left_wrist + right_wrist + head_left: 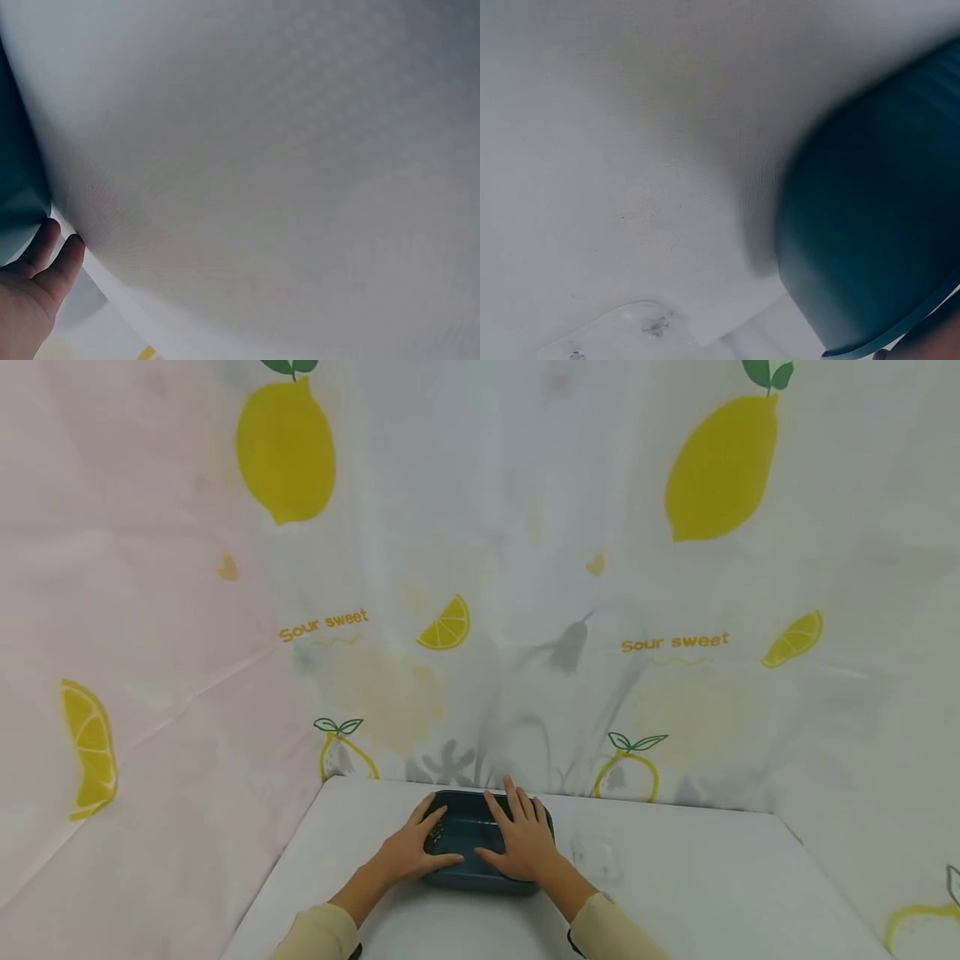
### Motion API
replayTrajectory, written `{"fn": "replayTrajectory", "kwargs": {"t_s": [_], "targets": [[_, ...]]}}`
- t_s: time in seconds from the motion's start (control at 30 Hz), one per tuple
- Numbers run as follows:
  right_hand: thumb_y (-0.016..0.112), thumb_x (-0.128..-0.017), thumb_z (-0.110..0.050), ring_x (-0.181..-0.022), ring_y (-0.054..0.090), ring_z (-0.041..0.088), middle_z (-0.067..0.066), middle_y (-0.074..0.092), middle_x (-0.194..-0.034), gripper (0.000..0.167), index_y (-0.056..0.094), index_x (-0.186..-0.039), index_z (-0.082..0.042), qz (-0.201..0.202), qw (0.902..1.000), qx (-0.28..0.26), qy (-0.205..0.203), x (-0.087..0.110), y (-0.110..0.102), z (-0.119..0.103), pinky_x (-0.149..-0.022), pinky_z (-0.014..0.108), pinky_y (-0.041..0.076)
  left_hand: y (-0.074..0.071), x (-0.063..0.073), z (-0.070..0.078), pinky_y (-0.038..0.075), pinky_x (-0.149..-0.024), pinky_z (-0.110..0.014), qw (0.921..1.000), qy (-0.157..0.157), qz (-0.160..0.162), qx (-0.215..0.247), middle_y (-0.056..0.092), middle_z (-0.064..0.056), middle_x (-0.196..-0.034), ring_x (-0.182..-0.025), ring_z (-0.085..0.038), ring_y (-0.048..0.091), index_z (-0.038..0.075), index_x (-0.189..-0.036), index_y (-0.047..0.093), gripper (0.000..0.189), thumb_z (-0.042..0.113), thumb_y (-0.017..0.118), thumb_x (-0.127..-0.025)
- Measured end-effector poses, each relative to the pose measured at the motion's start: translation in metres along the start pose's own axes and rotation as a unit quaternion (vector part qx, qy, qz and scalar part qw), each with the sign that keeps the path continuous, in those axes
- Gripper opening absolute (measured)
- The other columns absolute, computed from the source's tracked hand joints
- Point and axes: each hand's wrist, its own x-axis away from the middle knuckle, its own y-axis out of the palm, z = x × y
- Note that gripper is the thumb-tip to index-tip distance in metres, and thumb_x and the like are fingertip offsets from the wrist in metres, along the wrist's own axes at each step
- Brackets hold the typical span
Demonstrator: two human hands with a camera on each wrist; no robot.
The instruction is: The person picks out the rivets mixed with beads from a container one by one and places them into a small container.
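Note:
A dark teal rectangular tub (480,882) stands on the white table, with both hands at it. My left hand (407,852) rests on its left side, fingers over the rim and thumb stretched towards the middle. Over the right side lies my right hand (527,845), its fingers spread and pointing to the far rim. Small light specks show inside by the left wall. The left wrist view has two extended fingers of the left hand (34,289) beside the tub wall (15,150). In the right wrist view the tub's outer wall (877,210) fills the right side; the hand is mostly cut off.
Right of the tub lies a clear, round-cornered flat thing (597,858), its kind unclear; its edge (637,319) shows in the right wrist view. A lemon-printed sheet (525,693) hangs along the back and sides of the white table (690,877).

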Motion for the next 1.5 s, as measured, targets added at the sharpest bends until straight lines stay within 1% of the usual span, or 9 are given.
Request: {"fn": "replayTrajectory", "kwargs": {"t_s": [0.1, 0.27, 0.43, 0.5, 0.7, 0.87, 1.1, 1.2, 1.5], "targets": [[0.055, -0.089, -0.070, -0.147, 0.028, 0.040, 0.019, 0.011, -0.165, 0.092, 0.020, -0.159, -0.022, 0.004, 0.9999, -0.010, 0.003, 0.002, 0.005, 0.000, -0.113, 0.060, 0.027, 0.002, 0.001, -0.001, 0.051, -0.088, -0.057, 1.0000, 0.001, 0.001, 0.001, 0.017, -0.010, -0.166, -0.129, -0.039, 0.053, 0.017, -0.153, 0.039, 0.099, 0.072, 0.068, -0.076], [0.052, -0.089, -0.071, -0.146, 0.028, 0.042, 0.019, 0.009, -0.165, 0.093, 0.018, -0.160, -0.022, 0.008, 0.9997, -0.020, -0.007, 0.001, 0.007, 0.000, -0.113, 0.062, 0.027, 0.000, 0.002, 0.000, 0.051, -0.088, -0.058, 1.0000, -0.009, -0.004, -0.001, 0.016, -0.009, -0.166, -0.129, -0.039, 0.053, 0.017, -0.153, 0.038, 0.100, 0.072, 0.069, -0.076], [0.056, -0.088, -0.070, -0.146, 0.028, 0.041, 0.020, 0.013, -0.165, 0.092, 0.022, -0.159, -0.021, 0.021, 0.9996, -0.017, -0.006, -0.004, 0.005, -0.001, -0.113, 0.062, 0.027, -0.002, -0.001, 0.001, 0.050, -0.090, -0.060, 1.0000, -0.009, 0.002, 0.001, 0.016, -0.008, -0.166, -0.130, -0.040, 0.052, 0.017, -0.153, 0.038, 0.100, 0.073, 0.068, -0.076], [0.058, -0.087, -0.068, -0.146, 0.028, 0.041, 0.020, 0.014, -0.164, 0.092, 0.024, -0.158, -0.021, 0.020, 0.9997, -0.015, -0.005, -0.006, 0.005, -0.002, -0.113, 0.062, 0.027, -0.003, -0.002, 0.001, 0.049, -0.091, -0.060, 1.0000, -0.008, 0.001, -0.001, 0.015, -0.008, -0.166, -0.131, -0.040, 0.051, 0.018, -0.154, 0.038, 0.100, 0.074, 0.067, -0.076], [0.055, -0.088, -0.070, -0.148, 0.027, 0.037, 0.017, 0.009, -0.166, 0.092, 0.021, -0.159, -0.023, 0.003, 1.0000, -0.002, -0.001, -0.009, 0.005, -0.007, -0.115, 0.060, 0.027, -0.004, -0.002, 0.001, 0.048, -0.092, -0.061, 0.9999, -0.011, 0.001, -0.003, 0.015, -0.008, -0.166, -0.131, -0.040, 0.051, 0.018, -0.153, 0.038, 0.099, 0.073, 0.067, -0.077], [0.055, -0.089, -0.069, -0.148, 0.027, 0.038, 0.017, 0.009, -0.166, 0.090, 0.020, -0.159, -0.023, -0.002, 1.0000, -0.001, 0.001, -0.012, 0.006, -0.010, -0.115, 0.060, 0.027, -0.003, -0.003, 0.000, 0.049, -0.091, -0.060, 1.0000, -0.004, 0.002, -0.002, 0.015, -0.009, -0.166, -0.130, -0.040, 0.052, 0.017, -0.154, 0.037, 0.098, 0.072, 0.067, -0.078], [0.062, -0.090, -0.060, -0.145, 0.031, 0.036, 0.018, 0.017, -0.164, 0.085, 0.028, -0.157, -0.020, 0.030, 0.9990, -0.016, -0.028, -0.017, 0.013, -0.023, -0.112, 0.059, 0.032, 0.001, -0.001, 0.000, 0.050, -0.090, -0.058, 0.9999, -0.009, 0.010, -0.005, 0.017, -0.010, -0.166, -0.131, -0.039, 0.051, 0.014, -0.154, 0.037, 0.099, 0.072, 0.066, -0.079], [0.064, -0.089, -0.059, -0.144, 0.033, 0.036, 0.017, 0.019, -0.164, 0.085, 0.030, -0.156, -0.019, 0.039, 0.9986, -0.018, -0.032, -0.018, 0.014, -0.026, -0.111, 0.058, 0.033, 0.003, -0.001, 0.001, 0.050, -0.091, -0.059, 0.9999, -0.006, 0.010, -0.001, 0.017, -0.010, -0.166, -0.133, -0.038, 0.050, 0.014, -0.154, 0.036, 0.099, 0.072, 0.065, -0.079], [0.062, -0.091, -0.058, -0.143, 0.035, 0.034, 0.017, 0.020, -0.164, 0.083, 0.031, -0.156, -0.018, 0.033, 0.9986, -0.025, -0.032, -0.021, 0.015, -0.032, -0.110, 0.056, 0.036, 0.002, 0.000, 0.002, 0.048, -0.095, -0.059, 0.9999, -0.004, 0.008, 0.008, 0.016, -0.009, -0.166, -0.135, -0.038, 0.048, 0.014, -0.154, 0.035, 0.098, 0.070, 0.066, -0.080]]}}
